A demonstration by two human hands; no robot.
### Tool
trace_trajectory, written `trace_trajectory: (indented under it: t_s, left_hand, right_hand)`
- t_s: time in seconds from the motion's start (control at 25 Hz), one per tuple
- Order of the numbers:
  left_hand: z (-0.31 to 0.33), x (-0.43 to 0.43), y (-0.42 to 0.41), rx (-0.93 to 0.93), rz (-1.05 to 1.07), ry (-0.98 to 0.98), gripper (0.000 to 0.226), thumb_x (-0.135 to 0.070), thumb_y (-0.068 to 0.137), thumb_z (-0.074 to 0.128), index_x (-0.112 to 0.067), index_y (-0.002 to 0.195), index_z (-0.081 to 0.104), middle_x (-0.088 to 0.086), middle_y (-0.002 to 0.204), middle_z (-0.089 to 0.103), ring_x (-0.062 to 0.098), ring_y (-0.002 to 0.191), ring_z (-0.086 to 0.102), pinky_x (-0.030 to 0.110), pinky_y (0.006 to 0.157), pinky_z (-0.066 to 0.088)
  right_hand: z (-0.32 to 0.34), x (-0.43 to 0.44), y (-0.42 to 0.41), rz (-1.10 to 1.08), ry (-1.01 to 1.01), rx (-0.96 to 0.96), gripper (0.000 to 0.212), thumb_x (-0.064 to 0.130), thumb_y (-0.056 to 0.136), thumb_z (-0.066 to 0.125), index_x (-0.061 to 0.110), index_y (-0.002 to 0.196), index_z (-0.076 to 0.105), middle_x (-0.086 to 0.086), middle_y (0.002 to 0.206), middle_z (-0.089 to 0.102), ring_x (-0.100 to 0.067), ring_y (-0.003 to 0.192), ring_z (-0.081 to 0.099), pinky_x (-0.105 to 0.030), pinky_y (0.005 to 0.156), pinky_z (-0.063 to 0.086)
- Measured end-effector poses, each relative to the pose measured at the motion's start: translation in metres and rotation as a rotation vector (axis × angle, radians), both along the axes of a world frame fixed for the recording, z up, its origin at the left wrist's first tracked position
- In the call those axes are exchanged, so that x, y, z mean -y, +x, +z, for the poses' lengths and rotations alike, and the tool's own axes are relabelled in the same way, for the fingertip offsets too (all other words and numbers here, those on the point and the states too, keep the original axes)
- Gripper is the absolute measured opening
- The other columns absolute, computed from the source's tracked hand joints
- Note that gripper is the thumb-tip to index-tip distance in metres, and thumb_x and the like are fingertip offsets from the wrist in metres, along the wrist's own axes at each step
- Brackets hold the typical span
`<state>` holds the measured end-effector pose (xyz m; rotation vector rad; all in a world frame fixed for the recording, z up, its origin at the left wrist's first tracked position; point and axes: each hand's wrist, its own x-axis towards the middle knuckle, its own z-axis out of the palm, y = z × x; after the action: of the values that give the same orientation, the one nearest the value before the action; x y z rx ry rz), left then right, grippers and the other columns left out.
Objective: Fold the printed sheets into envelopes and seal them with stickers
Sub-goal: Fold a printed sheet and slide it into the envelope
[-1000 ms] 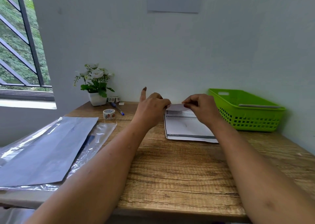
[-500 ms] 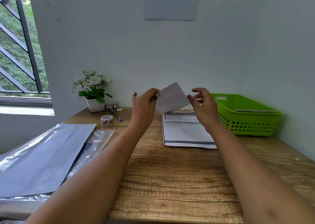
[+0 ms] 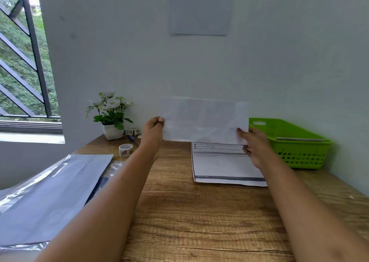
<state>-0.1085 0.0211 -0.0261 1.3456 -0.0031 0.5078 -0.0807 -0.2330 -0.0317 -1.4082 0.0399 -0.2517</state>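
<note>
A folded white paper sheet, creased and faintly translucent, stands upright above the grained wooden table. The left hand pinches its left edge and the right hand grips its lower right corner. Just below lies a flat printed sheet. The green slotted plastic basket at right holds something flat and pale, too unclear to name.
</note>
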Motion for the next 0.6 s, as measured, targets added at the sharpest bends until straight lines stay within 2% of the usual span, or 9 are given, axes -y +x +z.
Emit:
trace_trajectory:
  t_s: [0.04, 0.08, 0.16, 0.2, 0.28, 0.4, 0.44, 0.6]
  left_hand:
    - [-0.003, -0.006, 0.001, -0.065, 0.026, 0.074, 0.022, -0.022, 0.099, 0.046, -0.02, 0.081, 0.059, 0.002, 0.085, 0.06, 0.015, 0.077, 0.055, 0.037, 0.077, 0.05]
    - [-0.007, -0.012, 0.004, -0.131, 0.046, 0.145, 0.02, -0.021, 0.098, 0.049, -0.019, 0.082, 0.06, 0.004, 0.088, 0.061, 0.017, 0.077, 0.057, 0.037, 0.079, 0.051]
    - [-0.014, -0.024, 0.009, -0.262, 0.07, 0.232, 0.011, -0.017, 0.095, 0.056, -0.013, 0.087, 0.063, 0.01, 0.097, 0.064, 0.022, 0.085, 0.06, 0.038, 0.083, 0.053]
    - [-0.017, -0.029, 0.011, -0.329, 0.067, 0.251, 0.008, -0.015, 0.092, 0.06, -0.009, 0.094, 0.064, 0.013, 0.103, 0.064, 0.025, 0.091, 0.061, 0.039, 0.087, 0.053]
    - [-0.021, -0.038, 0.016, -0.487, 0.047, 0.366, 0.026, -0.014, 0.086, 0.067, -0.002, 0.108, 0.063, 0.016, 0.11, 0.064, 0.03, 0.101, 0.061, 0.043, 0.092, 0.052]
    - [-0.02, -0.042, 0.014, -0.68, 0.006, 0.735, 0.045, -0.018, 0.08, 0.074, 0.0, 0.118, 0.058, 0.018, 0.111, 0.063, 0.033, 0.105, 0.061, 0.044, 0.095, 0.051]
    - [-0.019, -0.043, 0.014, -0.709, 0.006, 0.799, 0.047, -0.017, 0.08, 0.074, -0.001, 0.12, 0.057, 0.018, 0.112, 0.063, 0.033, 0.105, 0.061, 0.043, 0.096, 0.051]
    - [-0.011, -0.046, 0.014, -0.75, 0.014, 0.869, 0.045, -0.011, 0.08, 0.073, -0.005, 0.122, 0.057, 0.015, 0.11, 0.064, 0.028, 0.101, 0.063, 0.04, 0.091, 0.054]
  right_hand:
    - [0.001, 0.002, -0.001, 0.01, 0.001, -0.033, 0.013, 0.021, 0.09, 0.063, 0.02, 0.102, 0.058, -0.004, 0.099, 0.06, -0.012, 0.072, 0.053, -0.023, 0.059, 0.041]
    - [0.001, 0.004, -0.001, 0.02, -0.015, -0.065, 0.005, 0.019, 0.09, 0.062, 0.019, 0.09, 0.057, -0.004, 0.091, 0.059, -0.013, 0.069, 0.051, -0.023, 0.057, 0.042]
    - [0.003, 0.006, -0.002, 0.03, -0.159, -0.115, 0.017, 0.015, 0.09, 0.062, 0.017, 0.076, 0.052, -0.002, 0.079, 0.055, -0.013, 0.066, 0.049, -0.023, 0.056, 0.043]
    - [0.005, 0.006, -0.005, 0.032, -0.265, -0.131, 0.019, 0.013, 0.09, 0.062, 0.016, 0.074, 0.051, -0.002, 0.077, 0.054, -0.013, 0.065, 0.049, -0.022, 0.055, 0.043]
    - [0.008, 0.006, -0.007, 0.047, -0.472, -0.198, 0.016, 0.009, 0.09, 0.061, 0.012, 0.076, 0.053, -0.004, 0.076, 0.055, -0.013, 0.063, 0.052, -0.022, 0.052, 0.041]
    - [0.008, 0.007, -0.007, 0.067, -0.764, -0.34, 0.014, 0.01, 0.09, 0.062, 0.007, 0.08, 0.053, -0.009, 0.07, 0.054, -0.016, 0.058, 0.053, -0.024, 0.05, 0.04]
    - [0.008, 0.007, -0.008, 0.077, -0.857, -0.373, 0.017, 0.013, 0.088, 0.064, 0.007, 0.079, 0.051, -0.009, 0.067, 0.053, -0.016, 0.056, 0.051, -0.024, 0.051, 0.04]
    - [0.002, 0.005, -0.007, 0.055, -1.346, -0.379, 0.034, 0.031, 0.086, 0.067, 0.006, 0.068, 0.053, -0.005, 0.057, 0.053, -0.015, 0.049, 0.047, -0.022, 0.048, 0.036]
